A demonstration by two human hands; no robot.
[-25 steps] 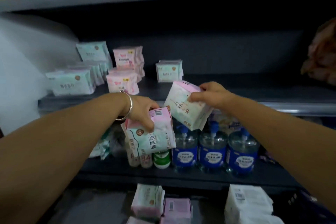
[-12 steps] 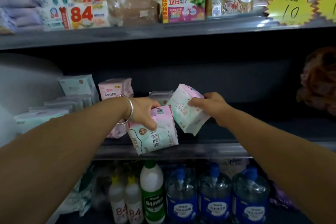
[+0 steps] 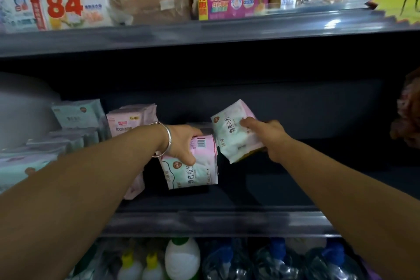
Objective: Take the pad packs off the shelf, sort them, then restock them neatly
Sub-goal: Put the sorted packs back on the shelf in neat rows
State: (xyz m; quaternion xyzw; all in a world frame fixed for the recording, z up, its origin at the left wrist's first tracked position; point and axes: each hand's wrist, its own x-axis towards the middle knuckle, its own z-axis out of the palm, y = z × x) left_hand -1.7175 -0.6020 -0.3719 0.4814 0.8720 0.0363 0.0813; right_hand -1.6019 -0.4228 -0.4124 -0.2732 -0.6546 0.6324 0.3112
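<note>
Restocking seems well underway: teal packs (image 3: 75,118) and pink packs (image 3: 130,120) already stand at middle left. The left hand (image 3: 181,143) grips one pad pack (image 3: 193,170) and the right hand (image 3: 268,136) another (image 3: 234,132) (both at frame centre, over the shelf (image 3: 216,218)), not yet placed.

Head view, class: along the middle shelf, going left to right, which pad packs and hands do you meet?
Mint-green packs → pink packs → left hand gripping a pink-and-white pack → tilted white pack → right hand holding it.
</note>
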